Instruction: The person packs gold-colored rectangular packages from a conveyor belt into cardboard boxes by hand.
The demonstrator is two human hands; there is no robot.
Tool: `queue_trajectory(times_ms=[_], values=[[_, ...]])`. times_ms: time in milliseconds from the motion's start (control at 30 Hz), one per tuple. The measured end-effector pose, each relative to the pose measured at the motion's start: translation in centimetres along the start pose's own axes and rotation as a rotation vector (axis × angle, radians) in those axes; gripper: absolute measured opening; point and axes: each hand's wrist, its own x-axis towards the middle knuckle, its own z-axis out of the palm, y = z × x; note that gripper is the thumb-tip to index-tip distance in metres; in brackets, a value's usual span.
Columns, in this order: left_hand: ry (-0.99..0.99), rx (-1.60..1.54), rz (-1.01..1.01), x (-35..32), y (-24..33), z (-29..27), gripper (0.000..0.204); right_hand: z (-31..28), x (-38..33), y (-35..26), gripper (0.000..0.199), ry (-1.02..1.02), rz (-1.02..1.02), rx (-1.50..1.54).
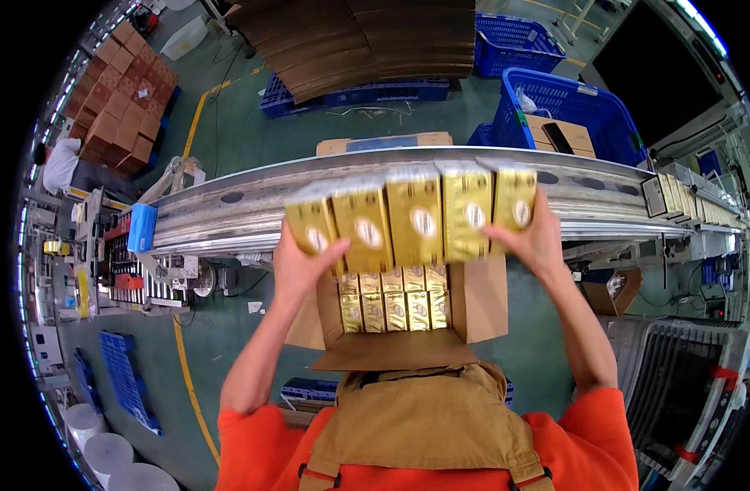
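Between my two hands is a side-by-side row of several gold brick-shaped packs (413, 225), each with a white oval on its face and a pale top. My left hand (299, 260) presses against the row's left end, thumb lying across the front. At the right end my right hand (536, 237) grips in the same way. The row is raised above the far part of an open cardboard carton (483, 301), hiding part of its inside. Inside the carton, more gold packs (397, 313) stand in tidy rows. The carton's flaps are folded outward.
A metal conveyor (227, 200) runs across behind the carton, with a line of packs (692, 203) at its right end. A blue box (142, 227) sits at its left end. Beyond are a blue crate (571, 102) and stacked cardboard sheets (358, 41) on a pallet.
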Motion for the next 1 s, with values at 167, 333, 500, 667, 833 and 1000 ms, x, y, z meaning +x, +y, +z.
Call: queue_trajectory(times_ms=[167,333,500,667,833,1000], values=[[-0.148,-0.113,-0.197,-9.4,-7.4,-1.5,0.075,4.2,-10.1,-0.4,0.074,-0.355,0.298,0.089],[-0.67,0.516,-0.241,-11.3,-24.1,5.8,0.083,16.9,-14.5,10.3,0.041,-0.779,0.236,-0.317],[-0.815,0.841,-0.364,-9.8,-23.2,7.9,0.065,21.3,-13.3,9.9,0.021,-1.072,-0.031,-0.82],[-0.977,0.893,0.143,-10.5,-25.3,9.0,0.036,22.4,-14.3,10.9,0.038,-1.233,0.043,-0.47],[-1.099,0.77,0.009,-9.9,-25.2,8.9,0.059,22.0,-15.3,11.8,0.068,-1.224,0.051,-0.249],[-0.933,0.43,0.183,-6.9,-12.0,11.5,0.029,9.9,-11.9,11.1,0.035,-0.65,0.055,0.167]])
